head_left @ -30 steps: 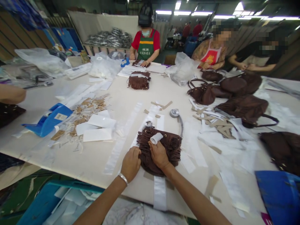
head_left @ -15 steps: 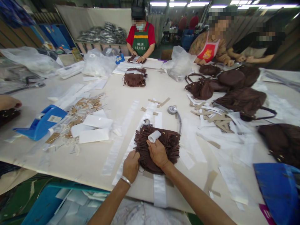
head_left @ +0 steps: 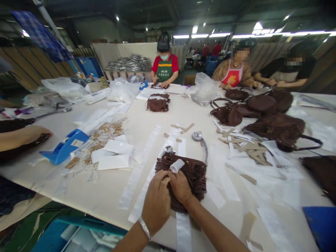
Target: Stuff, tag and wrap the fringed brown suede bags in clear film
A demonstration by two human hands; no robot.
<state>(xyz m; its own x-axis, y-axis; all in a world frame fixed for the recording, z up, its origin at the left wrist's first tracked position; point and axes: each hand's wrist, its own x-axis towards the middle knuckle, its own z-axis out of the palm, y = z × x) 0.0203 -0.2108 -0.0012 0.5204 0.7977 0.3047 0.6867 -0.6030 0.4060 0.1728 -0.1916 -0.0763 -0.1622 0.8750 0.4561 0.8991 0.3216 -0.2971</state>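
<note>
A dark brown fringed handbag [head_left: 194,166] lies flat on the table in front of me, with gold-coloured eyelets along its top. My right hand [head_left: 181,187] rests on its middle, fingers closed at the base of a curled white strip [head_left: 177,165] that sticks up from the bag. Close against those fingers, my left hand [head_left: 157,199] is bent in a pinch over the bag's left part. What lies between its fingertips is hidden. A silver bracelet [head_left: 144,227] circles the left wrist. Beneath the bag, a white band [head_left: 183,231] runs toward the table's front edge.
A blue tape dispenser [head_left: 64,147], loose tags [head_left: 102,134] and white cards [head_left: 114,161] lie left. Brown-grey strips [head_left: 252,147] and more brown bags [head_left: 275,129] are right. A chain with a grey roll [head_left: 196,136] lies behind the bag. Co-workers sit opposite; another person's arm [head_left: 23,138] reaches in left.
My left hand has moved from the bag's left edge up and right to meet my right hand. My right hand stays at the white strip. The view has tilted upward.
</note>
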